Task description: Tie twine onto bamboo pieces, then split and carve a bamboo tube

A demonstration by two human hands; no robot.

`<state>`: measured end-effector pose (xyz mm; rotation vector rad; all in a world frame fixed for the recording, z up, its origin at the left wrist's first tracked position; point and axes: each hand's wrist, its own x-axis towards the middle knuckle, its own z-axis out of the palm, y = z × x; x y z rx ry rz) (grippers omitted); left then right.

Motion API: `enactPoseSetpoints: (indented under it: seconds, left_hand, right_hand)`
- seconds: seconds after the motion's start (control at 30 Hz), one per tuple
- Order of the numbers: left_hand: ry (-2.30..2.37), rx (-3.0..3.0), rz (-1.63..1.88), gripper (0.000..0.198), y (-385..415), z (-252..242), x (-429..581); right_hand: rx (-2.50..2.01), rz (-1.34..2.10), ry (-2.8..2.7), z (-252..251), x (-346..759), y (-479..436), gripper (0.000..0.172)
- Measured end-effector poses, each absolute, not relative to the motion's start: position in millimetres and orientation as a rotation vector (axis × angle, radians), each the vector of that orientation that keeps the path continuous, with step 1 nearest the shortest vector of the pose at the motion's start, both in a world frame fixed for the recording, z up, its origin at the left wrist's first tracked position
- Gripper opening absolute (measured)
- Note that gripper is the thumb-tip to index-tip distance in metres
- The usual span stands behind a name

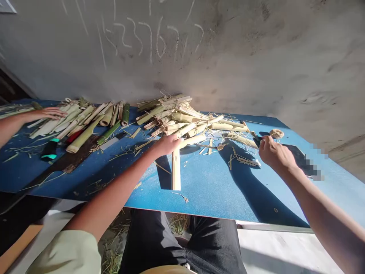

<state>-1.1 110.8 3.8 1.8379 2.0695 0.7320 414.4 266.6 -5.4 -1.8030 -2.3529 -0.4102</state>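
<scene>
My left hand (169, 145) is closed around a pale split bamboo piece (195, 140) that points to the right over the blue table (208, 182). Below that hand, a flat bamboo strip (176, 173) points toward the table's front edge. On the right, my right hand (276, 153) is wrapped round a dark-handled tool (257, 139); its exact kind is hard to make out. A folded metal tool (248, 162) lies just left of this hand. Behind it sits a ball of twine (276, 133).
A heap of split bamboo (176, 110) rises against the grey wall. At left, a co-worker's hand (47, 113) reaches over more bamboo pieces (76, 118). A black-and-teal handle (49, 149) and a knife blade (113, 141) lie there. A dark flat object (298, 158) is at right.
</scene>
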Motion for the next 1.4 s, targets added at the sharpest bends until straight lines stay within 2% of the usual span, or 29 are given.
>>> enactPoseSetpoints:
  seconds: [0.17,0.37,0.47,0.6,0.67,0.73,0.87,1.0,1.1,1.2,1.4]
  left_hand:
    - [2.266,1.929,0.531,0.025,108.7,-1.8,5.7]
    - [2.342,2.036,0.491,0.033,92.6,-9.8,5.8]
    - [2.326,2.015,0.462,0.030,90.4,-13.2,5.7]
    - [2.318,1.940,0.510,0.025,89.0,-10.8,10.2]
    - [2.295,1.914,0.548,0.024,84.6,-5.8,14.5]
    - [2.259,1.900,0.579,0.024,79.3,0.9,20.9]
    - [2.115,1.883,0.614,0.027,81.9,11.4,40.6]
    - [2.064,1.925,0.614,0.029,106.6,6.3,57.7]
    - [2.069,1.966,0.631,0.019,119.2,-4.5,58.3]
    - [2.072,2.022,0.647,0.015,118.7,-12.9,52.1]
    - [2.172,2.013,0.689,0.012,115.5,-22.3,49.7]
  right_hand:
    - [-1.827,-0.315,-2.474,3.2,403.7,258.1,0.049]
    - [-1.478,-0.227,-2.664,11.3,365.8,213.3,0.039]
    - [-1.466,-0.154,-2.610,18.9,340.4,197.4,0.038]
    - [-1.608,0.385,-2.600,16.8,302.3,182.2,0.042]
    - [-1.633,0.648,-2.599,10.7,288.3,178.4,0.034]
    - [-1.641,0.731,-2.568,6.5,282.0,180.7,0.027]
    - [-1.713,0.656,-2.455,11.3,290.1,206.1,0.027]
    - [-1.817,0.376,-2.344,18.7,305.4,232.8,0.033]
    - [-1.803,0.125,-2.322,16.2,311.5,227.6,0.040]
    - [-1.572,-0.009,-2.553,10.6,309.9,198.4,0.040]
    - [-1.057,0.015,-2.937,6.7,285.4,136.4,0.047]
